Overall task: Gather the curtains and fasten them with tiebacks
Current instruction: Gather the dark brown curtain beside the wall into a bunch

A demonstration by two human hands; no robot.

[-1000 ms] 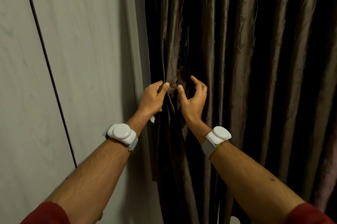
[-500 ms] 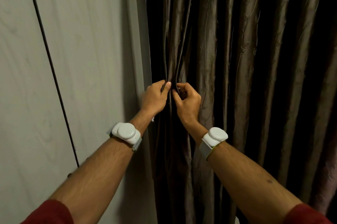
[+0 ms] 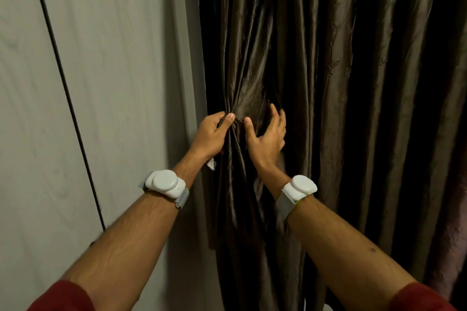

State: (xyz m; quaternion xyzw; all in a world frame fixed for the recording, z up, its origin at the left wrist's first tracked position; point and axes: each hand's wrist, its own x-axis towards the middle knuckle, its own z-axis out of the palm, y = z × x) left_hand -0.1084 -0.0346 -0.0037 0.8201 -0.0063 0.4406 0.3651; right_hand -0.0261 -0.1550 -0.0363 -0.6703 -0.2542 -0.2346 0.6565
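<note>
While pinching bunched folds of the glossy dark-brown satin curtain (image 3: 336, 83) with left hand (image 3: 211, 135), sweep spread-fingered right hand (image 3: 267, 137) rightward, collecting further pleats evenly.

Curtain (image 3: 328, 83) hangs right of wall (image 3: 113, 70).

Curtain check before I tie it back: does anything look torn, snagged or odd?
No tear shows. The curtain is bunched where the left hand grips it. A small white scrap sticks out below that hand; what it is cannot be told.
</note>
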